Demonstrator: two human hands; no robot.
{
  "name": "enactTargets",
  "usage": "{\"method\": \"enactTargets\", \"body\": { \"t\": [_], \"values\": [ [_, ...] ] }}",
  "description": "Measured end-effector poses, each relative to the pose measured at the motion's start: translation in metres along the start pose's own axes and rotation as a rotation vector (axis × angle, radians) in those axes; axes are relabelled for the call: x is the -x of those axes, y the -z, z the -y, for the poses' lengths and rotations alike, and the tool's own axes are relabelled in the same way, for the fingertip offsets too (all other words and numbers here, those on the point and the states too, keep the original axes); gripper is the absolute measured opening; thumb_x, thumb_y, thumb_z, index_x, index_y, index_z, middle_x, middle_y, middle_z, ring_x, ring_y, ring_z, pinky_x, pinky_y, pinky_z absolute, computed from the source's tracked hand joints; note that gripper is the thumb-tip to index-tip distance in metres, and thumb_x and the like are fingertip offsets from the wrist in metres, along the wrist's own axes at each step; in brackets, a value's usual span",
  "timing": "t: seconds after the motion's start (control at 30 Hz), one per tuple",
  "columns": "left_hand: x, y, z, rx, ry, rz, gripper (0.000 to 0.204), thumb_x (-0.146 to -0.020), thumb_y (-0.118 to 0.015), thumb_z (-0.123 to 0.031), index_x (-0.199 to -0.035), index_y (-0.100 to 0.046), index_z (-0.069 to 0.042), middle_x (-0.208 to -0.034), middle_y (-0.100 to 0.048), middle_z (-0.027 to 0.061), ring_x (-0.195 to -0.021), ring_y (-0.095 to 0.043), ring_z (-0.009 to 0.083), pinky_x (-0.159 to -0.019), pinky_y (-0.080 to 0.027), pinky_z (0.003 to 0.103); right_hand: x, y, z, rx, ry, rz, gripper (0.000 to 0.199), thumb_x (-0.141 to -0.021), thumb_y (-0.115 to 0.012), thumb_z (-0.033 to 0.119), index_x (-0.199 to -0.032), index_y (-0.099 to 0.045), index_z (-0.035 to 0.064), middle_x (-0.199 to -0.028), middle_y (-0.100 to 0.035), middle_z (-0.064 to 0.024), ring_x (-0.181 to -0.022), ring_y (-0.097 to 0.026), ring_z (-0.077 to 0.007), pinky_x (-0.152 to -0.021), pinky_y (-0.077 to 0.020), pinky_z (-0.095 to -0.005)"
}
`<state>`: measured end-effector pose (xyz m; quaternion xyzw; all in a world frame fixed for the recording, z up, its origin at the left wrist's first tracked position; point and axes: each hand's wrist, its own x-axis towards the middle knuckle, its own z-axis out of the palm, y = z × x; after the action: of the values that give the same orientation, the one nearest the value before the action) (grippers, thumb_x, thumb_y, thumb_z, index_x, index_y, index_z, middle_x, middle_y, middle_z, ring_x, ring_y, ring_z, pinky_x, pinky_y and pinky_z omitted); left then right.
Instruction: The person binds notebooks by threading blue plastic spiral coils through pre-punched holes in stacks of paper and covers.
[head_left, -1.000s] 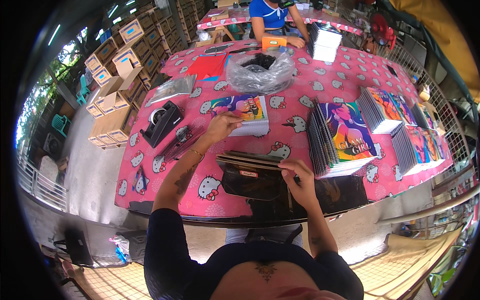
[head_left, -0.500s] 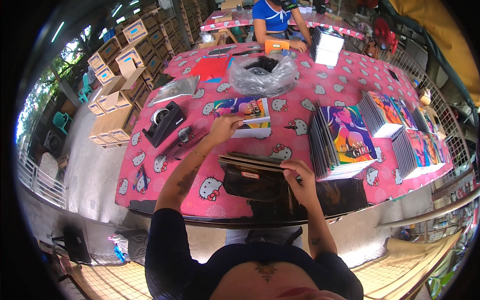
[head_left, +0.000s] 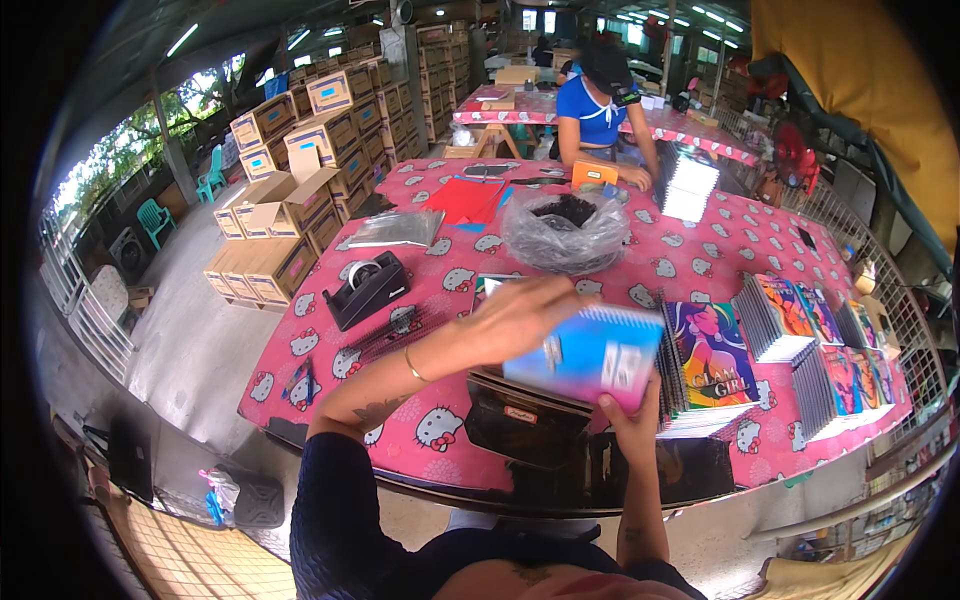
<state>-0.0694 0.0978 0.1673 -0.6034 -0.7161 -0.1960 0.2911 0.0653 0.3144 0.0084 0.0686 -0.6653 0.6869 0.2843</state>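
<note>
A spiral-bound notebook [head_left: 600, 362] with a blue and pink cover and a white label is tilted above the table's near side. My right hand [head_left: 633, 412] pinches its lower right edge, thumb in front. My left hand [head_left: 530, 318], blurred, is closed at its upper left edge; its fingertips are hard to make out. Below and partly behind the notebook lies a black box-like holder [head_left: 510, 425] with a small red label. Another notebook [head_left: 490, 284] shows partly under my left hand. A stack of colourful notebooks [head_left: 715, 350] stands just right of my hands.
A black tape dispenser [head_left: 366, 290] and loose black spiral coils [head_left: 385, 340] lie at the left. Beyond are a clear plastic bag [head_left: 565, 235] and red sheets [head_left: 468, 200]. More notebook stacks [head_left: 840, 380] stand far right. A co-worker [head_left: 605, 120] sits across the pink table [head_left: 440, 385].
The notebook has come up off the table and moved right and nearer, its blue and pink cover now showing. My right hand has left the black holder and grips the notebook. The view has tilted up.
</note>
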Motion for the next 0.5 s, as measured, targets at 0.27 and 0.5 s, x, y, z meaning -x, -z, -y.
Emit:
{"method": "enactTargets", "body": {
  "t": [0.27, 0.5],
  "values": [
    [0.002, 0.0, -0.025, 0.024, -0.127, 0.078, 0.055, -0.073, -0.069, -0.003, -0.128, -0.062, -0.003, -0.099, -0.058, 0.0102, -0.086, -0.062, 0.0279, -0.07, -0.055, 0.039, 0.028, -0.01, -0.023, -0.051, -0.182, -0.057, 0.018, -0.094, -0.074, 0.004, -0.11, -0.068, 0.0003, -0.094, -0.07, 0.0008, -0.075, -0.057, -0.003, -0.063, -0.0434, -0.0198],
    [0.0, 0.001, -0.033, 0.029, -0.132, 0.089, 0.056, -0.071, -0.07, -0.002, -0.126, -0.063, -0.003, -0.098, -0.057, 0.0101, -0.086, -0.061, 0.0282, -0.072, -0.054, 0.039, 0.026, -0.005, -0.022, -0.151, -0.193, -0.083, 0.018, -0.094, -0.074, 0.004, -0.11, -0.069, 0.0003, -0.096, -0.071, 0.0003, -0.077, -0.058, -0.0034, -0.065, -0.0443, -0.0202]
  ]
}}
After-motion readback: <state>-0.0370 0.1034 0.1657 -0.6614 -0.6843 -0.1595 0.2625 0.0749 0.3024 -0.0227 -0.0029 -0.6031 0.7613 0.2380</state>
